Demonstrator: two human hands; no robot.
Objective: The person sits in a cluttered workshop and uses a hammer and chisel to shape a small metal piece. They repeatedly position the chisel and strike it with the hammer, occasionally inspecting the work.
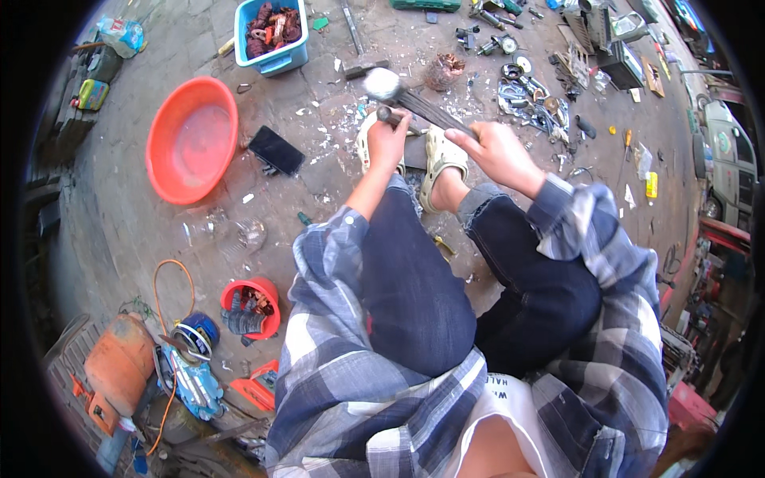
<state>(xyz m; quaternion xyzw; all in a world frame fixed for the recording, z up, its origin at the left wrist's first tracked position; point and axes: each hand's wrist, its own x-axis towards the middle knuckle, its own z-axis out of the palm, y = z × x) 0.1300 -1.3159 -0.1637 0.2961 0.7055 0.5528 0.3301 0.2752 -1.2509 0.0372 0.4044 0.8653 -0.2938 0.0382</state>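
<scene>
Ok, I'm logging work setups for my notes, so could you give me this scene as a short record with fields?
Left hand: gripping a short dark metal piece, exact kind unclear
Right hand: gripping a hammer by its handle
Contact between the two tools: cannot tell
To the left: red basin, black smartphone
Beyond: blue tub holding reddish scraps
Footwear: cream clogs

Hammer head (382, 84) shiny metal; basin (194, 145) smooth plastic; phone (276, 150) glossy; jeans (414, 287) matt denim; floor (103, 215) rough, gritty.
</scene>
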